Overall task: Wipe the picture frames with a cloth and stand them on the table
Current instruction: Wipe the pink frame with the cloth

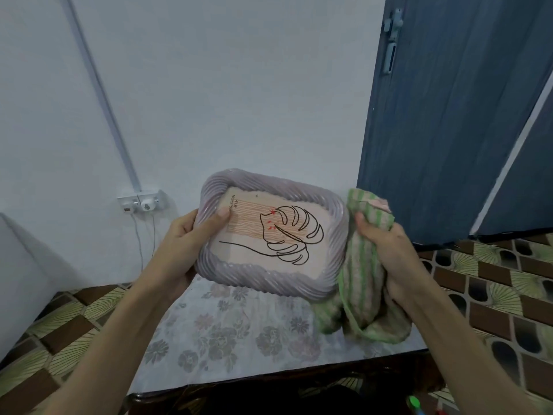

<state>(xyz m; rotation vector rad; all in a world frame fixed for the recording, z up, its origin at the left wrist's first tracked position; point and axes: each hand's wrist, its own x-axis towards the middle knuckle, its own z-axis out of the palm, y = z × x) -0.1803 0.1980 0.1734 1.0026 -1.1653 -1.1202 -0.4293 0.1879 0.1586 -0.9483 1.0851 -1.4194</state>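
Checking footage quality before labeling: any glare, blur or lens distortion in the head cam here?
Head view: strong wide-angle bend, door edges and wall conduit lean and curve. Light is flat and cool, with soft highlights on the ribbed picture frame but no glare hiding its leaf print. Left hand, right hand and cloth look slightly soft; the table's near edge falls into shadow.
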